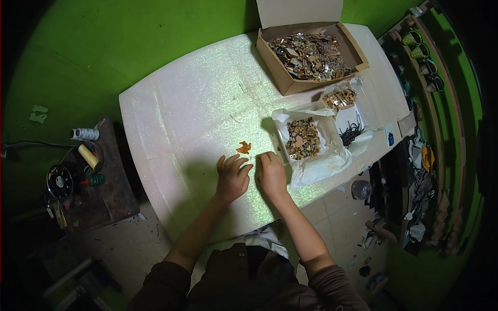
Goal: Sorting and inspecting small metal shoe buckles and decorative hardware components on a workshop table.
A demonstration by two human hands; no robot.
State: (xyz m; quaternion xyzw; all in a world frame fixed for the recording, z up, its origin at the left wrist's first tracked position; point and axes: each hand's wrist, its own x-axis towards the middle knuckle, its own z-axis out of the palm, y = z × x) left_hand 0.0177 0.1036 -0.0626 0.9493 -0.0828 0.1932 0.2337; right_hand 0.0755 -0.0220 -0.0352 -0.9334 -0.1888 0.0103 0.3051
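My left hand (233, 178) hovers over the shimmering white table (176, 109), its fingers apart and slightly curled, with nothing visible in them. Just beyond its fingertips lies a small irregular orange-brown piece (244, 147). To its right, my right hand (272, 174) is closed with the fingers curled downward; what they hold, if anything, is hidden. Close to that hand stands a paper-lined tray (322, 168) of small metallic and brown pieces (303, 139).
An open cardboard box (282, 82) full of mixed metal bits stands at the far right. Nearer are a smaller heap of gold-coloured pieces (341, 98) and a dark chain (351, 133). Left of the table, a dark stand (101, 199) carries thread spools (84, 134) and a green bottle (95, 180).
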